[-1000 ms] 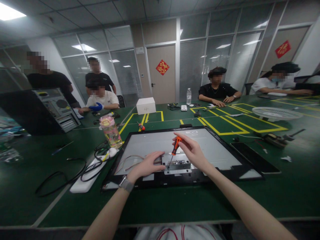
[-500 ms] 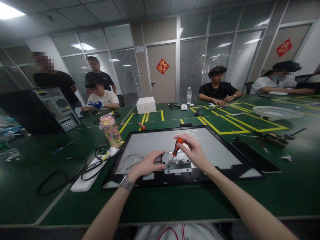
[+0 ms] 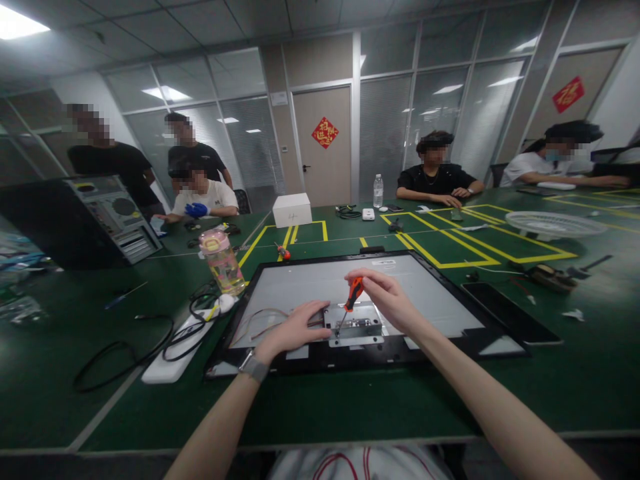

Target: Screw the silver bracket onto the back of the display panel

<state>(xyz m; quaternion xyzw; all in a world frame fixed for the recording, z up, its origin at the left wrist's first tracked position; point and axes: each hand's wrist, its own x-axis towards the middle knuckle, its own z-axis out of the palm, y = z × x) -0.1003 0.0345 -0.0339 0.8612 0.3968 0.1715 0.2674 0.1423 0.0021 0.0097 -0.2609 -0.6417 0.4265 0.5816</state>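
Note:
My right hand [image 3: 383, 293] grips the orange-and-black handle of a screwdriver [image 3: 354, 295]. The screwdriver leans, and its tip meets the left front part of a metal bracket [image 3: 367, 331]. This bracket sits on the grey back of a flat display panel [image 3: 430, 297] with a black frame. My left hand [image 3: 297, 330] lies with fingers stretched out against the bracket's left side, over some thin wires [image 3: 257, 323]. A watch [image 3: 253, 367] is on the left wrist.
Left of the panel are a power strip [image 3: 175, 353] with black cables, a drink bottle [image 3: 223, 263] and a computer case [image 3: 120, 217]. A black phone-like slab [image 3: 510, 313] lies at right. Beyond stand a second screwdriver [image 3: 283, 253] and a white box [image 3: 293, 211]. Several people are around the table.
My right fingers have shifted slightly around the screwdriver handle, while its tip stays at the same spot. My left hand and the panel have not moved. A person opposite has moved a hand.

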